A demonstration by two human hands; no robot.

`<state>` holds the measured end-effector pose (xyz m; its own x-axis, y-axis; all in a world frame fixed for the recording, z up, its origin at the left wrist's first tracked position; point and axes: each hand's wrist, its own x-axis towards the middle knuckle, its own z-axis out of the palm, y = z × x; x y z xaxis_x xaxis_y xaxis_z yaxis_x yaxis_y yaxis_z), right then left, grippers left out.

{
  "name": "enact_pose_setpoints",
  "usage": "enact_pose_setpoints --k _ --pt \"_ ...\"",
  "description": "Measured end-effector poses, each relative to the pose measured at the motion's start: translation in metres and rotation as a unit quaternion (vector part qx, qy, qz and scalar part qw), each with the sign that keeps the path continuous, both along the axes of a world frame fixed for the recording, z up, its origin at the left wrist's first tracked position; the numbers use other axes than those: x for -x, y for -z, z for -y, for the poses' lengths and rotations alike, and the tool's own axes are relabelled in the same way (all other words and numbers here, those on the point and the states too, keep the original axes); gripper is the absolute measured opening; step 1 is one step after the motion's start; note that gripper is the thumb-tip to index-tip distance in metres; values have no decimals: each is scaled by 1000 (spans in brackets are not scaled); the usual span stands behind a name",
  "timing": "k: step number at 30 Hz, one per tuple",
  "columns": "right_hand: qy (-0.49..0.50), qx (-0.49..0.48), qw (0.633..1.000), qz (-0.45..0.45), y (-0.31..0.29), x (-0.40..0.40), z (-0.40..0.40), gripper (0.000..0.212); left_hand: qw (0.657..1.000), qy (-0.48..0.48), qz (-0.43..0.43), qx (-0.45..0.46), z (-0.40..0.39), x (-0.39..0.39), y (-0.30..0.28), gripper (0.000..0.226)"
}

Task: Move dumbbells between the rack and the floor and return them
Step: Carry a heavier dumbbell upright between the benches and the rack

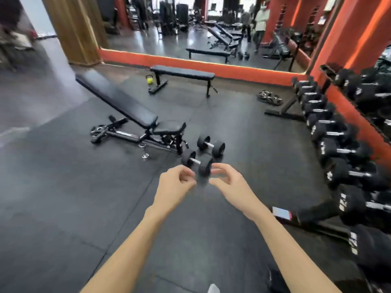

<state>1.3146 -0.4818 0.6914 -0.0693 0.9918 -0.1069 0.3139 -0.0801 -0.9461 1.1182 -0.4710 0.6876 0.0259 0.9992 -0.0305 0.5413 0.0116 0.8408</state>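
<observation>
Two black dumbbells with silver handles lie on the dark rubber floor: the nearer dumbbell [196, 161] and the farther dumbbell [211, 145], both beside the foot of an incline bench. My left hand [175, 187] and my right hand [228, 182] are stretched out in front of me, fingers loosely curled and holding nothing. They hover on either side of the nearer dumbbell's close end, and I cannot tell whether they touch it. The dumbbell rack [347, 149] runs along the right wall, filled with several black dumbbells.
An incline bench [131, 115] stands to the left of the dumbbells, a flat bench [184, 74] behind it with a yellow kettlebell [149, 79]. Weight plates [269, 97] lie near the rack's far foot. A phone [282, 212] rests by the rack base. Mirrors line the orange wall.
</observation>
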Motion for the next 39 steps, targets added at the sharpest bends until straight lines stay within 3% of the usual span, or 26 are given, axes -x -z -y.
enact_pose_setpoints --k 4,10,15,18,21,28,32,39 --pt "-115 8 993 -27 10 105 -74 39 986 -168 -4 12 -21 111 -1 22" --pt "-297 13 953 -54 13 269 -157 38 918 -394 -32 19 -27 254 10 51" --pt "-428 26 901 -60 19 410 -184 37 857 -513 2 44 -16 346 26 29" --pt "-489 37 869 -59 30 493 -190 37 825 -560 -3 68 -9 404 34 10" --pt "-542 37 838 -57 41 574 -195 38 799 -596 12 77 -5 467 42 22" --pt "-608 42 792 -43 40 753 -202 38 758 -647 33 74 -8 615 43 19" --pt "-626 53 777 -48 34 842 -220 37 731 -678 56 60 -24 693 40 20" --pt "-641 51 765 -32 42 1012 -303 39 712 -698 59 51 -102 850 45 20"
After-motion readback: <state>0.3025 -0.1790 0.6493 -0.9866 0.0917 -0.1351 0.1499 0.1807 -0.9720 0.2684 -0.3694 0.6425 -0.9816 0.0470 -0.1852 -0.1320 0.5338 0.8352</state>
